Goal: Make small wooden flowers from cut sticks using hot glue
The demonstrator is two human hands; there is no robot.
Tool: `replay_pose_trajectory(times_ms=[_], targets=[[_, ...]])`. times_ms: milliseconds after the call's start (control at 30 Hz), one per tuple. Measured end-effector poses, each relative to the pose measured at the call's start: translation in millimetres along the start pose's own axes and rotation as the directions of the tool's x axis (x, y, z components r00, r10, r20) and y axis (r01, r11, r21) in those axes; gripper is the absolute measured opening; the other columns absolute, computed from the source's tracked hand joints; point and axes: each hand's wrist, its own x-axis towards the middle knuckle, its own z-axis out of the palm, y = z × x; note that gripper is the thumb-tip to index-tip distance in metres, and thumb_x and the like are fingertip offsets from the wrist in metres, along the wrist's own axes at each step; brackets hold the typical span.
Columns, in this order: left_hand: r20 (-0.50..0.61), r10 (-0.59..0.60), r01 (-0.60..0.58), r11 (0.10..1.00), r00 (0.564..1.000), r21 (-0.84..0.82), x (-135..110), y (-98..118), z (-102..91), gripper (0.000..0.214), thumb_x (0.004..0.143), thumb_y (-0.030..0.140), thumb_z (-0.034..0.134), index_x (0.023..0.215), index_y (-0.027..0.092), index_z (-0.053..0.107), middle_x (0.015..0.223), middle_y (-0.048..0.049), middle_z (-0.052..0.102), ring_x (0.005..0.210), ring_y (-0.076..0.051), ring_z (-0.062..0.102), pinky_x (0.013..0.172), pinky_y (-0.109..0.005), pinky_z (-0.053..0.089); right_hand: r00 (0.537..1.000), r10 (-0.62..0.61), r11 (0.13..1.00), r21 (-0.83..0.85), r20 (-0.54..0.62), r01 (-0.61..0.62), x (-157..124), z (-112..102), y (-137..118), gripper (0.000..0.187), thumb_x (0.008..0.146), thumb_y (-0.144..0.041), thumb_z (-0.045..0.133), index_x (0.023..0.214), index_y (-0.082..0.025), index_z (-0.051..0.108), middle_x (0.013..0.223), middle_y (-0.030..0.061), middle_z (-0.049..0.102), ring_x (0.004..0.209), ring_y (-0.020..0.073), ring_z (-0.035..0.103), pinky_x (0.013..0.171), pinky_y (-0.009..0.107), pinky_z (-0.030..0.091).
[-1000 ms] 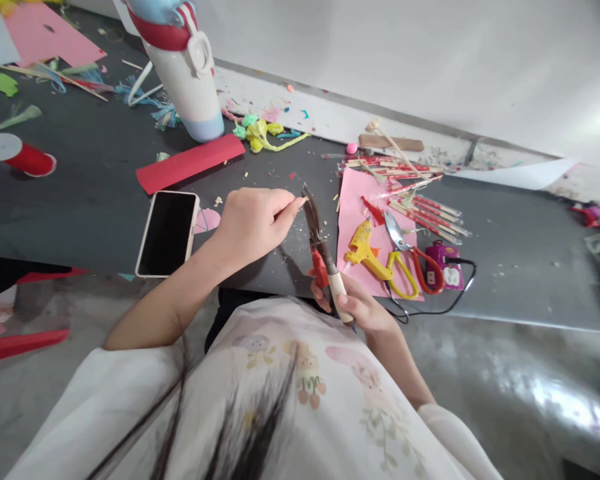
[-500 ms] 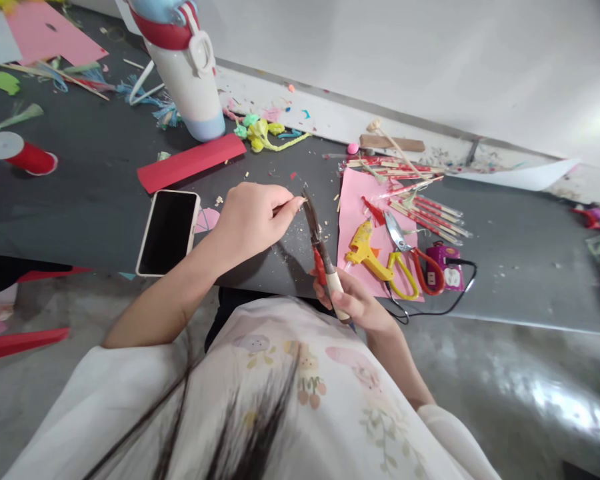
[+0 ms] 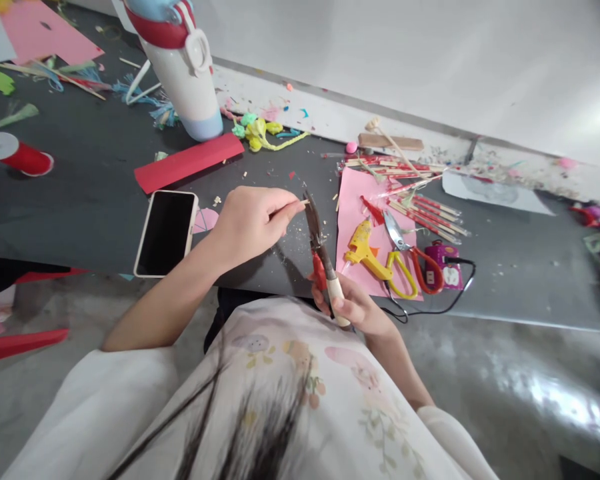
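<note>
My left hand pinches a thin wooden stick and holds its tip against the dark blades of a pair of shears. My right hand is wrapped round the shears' red and cream handles near the table's front edge. The blades point away from me over the dark table, with small wood chips scattered beneath them.
A phone lies left of my left hand. A pink sheet to the right carries a yellow glue gun, scissors and several sticks. A white and blue bottle, a red paper strip and a red cup stand farther back.
The shears' handles have been squeezed closer and the stick tip now sits at the blades. A white sheet at the far right has shifted back, showing more scraps.
</note>
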Motion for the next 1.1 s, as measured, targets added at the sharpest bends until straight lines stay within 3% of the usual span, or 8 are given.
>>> replay_pose_trajectory(times_ms=[400, 700, 933, 1100], targets=[[-0.084, -0.027, 0.03, 0.999, 0.996, 0.033, -6, 3, 0.2, 0.039, 0.094, 0.04, 0.048, 0.067, 0.018, 0.065, 0.048, 0.0022, 0.053, 0.047, -0.011, 0.047, 0.051, -0.027, 0.031, 0.997, -0.02, 1.0, 0.009, 0.077, 0.019, -3, -1, -4, 0.06, 0.078, -0.061, 0.064, 0.119, -0.019, 0.051, 0.09, 0.0048, 0.051, 0.065, 0.0114, 0.041, 0.053, 0.025, 0.032], [-0.049, -0.014, 0.018, 0.997, 0.999, 0.07, -2, 3, -7.6, 0.046, 0.092, 0.044, 0.048, 0.055, 0.019, 0.055, 0.044, 0.0022, 0.043, 0.046, -0.01, 0.036, 0.048, -0.029, 0.023, 0.995, -0.031, 0.999, -0.029, 0.09, 0.033, -2, -7, 0, 0.063, 0.082, -0.057, 0.063, 0.13, -0.021, 0.044, 0.086, 0.0028, 0.048, 0.067, 0.0122, 0.042, 0.055, 0.025, 0.033], [-0.035, -0.027, 0.03, 0.995, 0.999, 0.097, 1, -1, -9.5, 0.047, 0.091, 0.045, 0.05, 0.051, 0.019, 0.051, 0.042, 0.0028, 0.038, 0.046, -0.01, 0.031, 0.05, -0.031, 0.022, 0.997, -0.033, 0.997, -0.069, 0.076, 0.038, 1, -5, -3, 0.063, 0.082, -0.059, 0.062, 0.128, -0.02, 0.045, 0.082, 0.0012, 0.047, 0.064, 0.0117, 0.041, 0.054, 0.025, 0.031], [-0.009, -0.068, 0.069, 0.997, 0.998, 0.035, 2, -1, -9.7, 0.043, 0.091, 0.043, 0.051, 0.056, 0.019, 0.057, 0.042, 0.0034, 0.043, 0.045, -0.01, 0.038, 0.049, -0.029, 0.026, 0.996, -0.055, 0.997, -0.044, 0.069, 0.058, 2, -6, -3, 0.058, 0.082, -0.057, 0.062, 0.124, -0.019, 0.049, 0.084, 0.0026, 0.049, 0.065, 0.0116, 0.043, 0.055, 0.026, 0.032]])
